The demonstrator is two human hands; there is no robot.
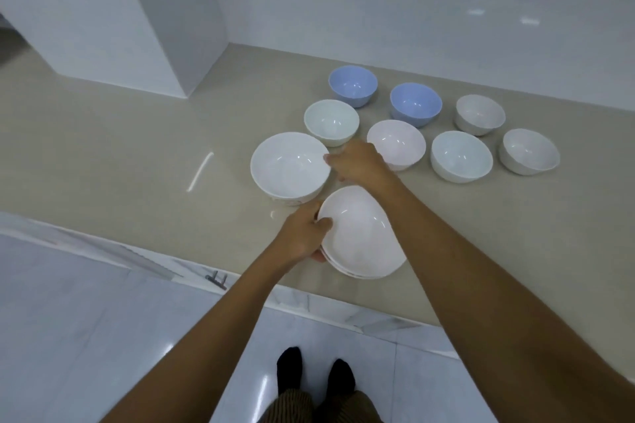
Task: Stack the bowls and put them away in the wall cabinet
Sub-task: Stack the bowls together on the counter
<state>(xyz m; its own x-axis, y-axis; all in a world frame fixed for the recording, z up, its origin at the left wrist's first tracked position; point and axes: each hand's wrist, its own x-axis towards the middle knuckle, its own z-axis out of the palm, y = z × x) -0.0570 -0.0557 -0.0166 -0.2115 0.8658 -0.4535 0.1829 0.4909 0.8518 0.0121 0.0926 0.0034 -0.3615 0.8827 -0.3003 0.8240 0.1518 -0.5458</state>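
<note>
A stack of large white bowls [360, 233] sits near the counter's front edge; my left hand [302, 233] grips its left rim. Just behind it stands a single large white bowl [290, 166]. My right hand [357, 161] reaches to that bowl's right rim, fingertips touching it. Further back are several smaller bowls: a pale green one [331, 120], a pink one [400, 141], two blue ones [352, 84] [415, 103], a pale blue one [462, 154] and two white ones [481, 113] [531, 151].
The beige countertop [137, 148] runs left to a white pillar [130, 17] and back to a glossy white wall. A metal handle [217, 279] sticks out below the counter edge. My feet stand on the shiny floor.
</note>
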